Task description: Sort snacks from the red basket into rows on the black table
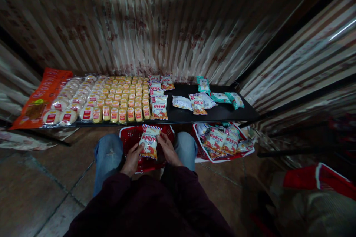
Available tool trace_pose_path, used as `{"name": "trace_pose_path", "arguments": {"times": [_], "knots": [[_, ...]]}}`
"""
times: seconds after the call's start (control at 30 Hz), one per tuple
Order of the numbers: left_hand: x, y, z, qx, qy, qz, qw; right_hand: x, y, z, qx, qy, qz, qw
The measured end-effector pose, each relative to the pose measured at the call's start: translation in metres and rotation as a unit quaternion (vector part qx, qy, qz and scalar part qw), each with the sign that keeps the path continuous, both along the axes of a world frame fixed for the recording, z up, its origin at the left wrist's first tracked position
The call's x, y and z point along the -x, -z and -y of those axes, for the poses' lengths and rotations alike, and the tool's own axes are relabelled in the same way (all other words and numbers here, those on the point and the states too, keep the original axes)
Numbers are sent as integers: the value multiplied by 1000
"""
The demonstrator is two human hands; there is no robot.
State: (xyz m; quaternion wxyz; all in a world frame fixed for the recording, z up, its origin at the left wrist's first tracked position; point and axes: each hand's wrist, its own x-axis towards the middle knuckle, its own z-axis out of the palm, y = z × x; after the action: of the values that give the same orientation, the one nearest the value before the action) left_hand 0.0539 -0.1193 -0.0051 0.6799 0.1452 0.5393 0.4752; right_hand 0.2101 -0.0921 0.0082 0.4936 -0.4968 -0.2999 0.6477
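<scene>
A small snack bag (149, 141) with a striped top edge and a red shrimp picture is held upright between my two hands, above a red basket (128, 133) between my knees. My left hand (132, 159) grips its lower left side. On the upper right side, the fingers of my right hand (167, 149) are closed on the same bag. Just beyond, on the black shelf (183, 116), similar snack bags (159, 107) stand in a column beside rows of yellow wrapped cakes (122, 114).
White round packaged cakes (68, 116) and a large orange bag (41, 96) fill the shelf's left end. Green bags (220, 97) and another shrimp bag (198, 103) lie rightward. A second red basket (204, 152) holds several snack bags. Striped curtain (155, 26) hangs behind.
</scene>
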Motion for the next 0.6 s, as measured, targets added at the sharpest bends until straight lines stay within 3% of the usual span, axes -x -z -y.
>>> {"name": "trace_pose_path", "arguments": {"times": [0.23, 0.47, 0.6], "knots": [[-9, 0, 5, 20, -37, 12, 999, 9, 4, 16, -8, -46, -44, 998], [-10, 1, 9, 8, -13, 0, 1000, 11, 25, 15, -2, -5, -39, 999], [-10, 8, 9, -4, 24, -82, 996, 9, 35, 16, 10, 27, -24, 999]]}}
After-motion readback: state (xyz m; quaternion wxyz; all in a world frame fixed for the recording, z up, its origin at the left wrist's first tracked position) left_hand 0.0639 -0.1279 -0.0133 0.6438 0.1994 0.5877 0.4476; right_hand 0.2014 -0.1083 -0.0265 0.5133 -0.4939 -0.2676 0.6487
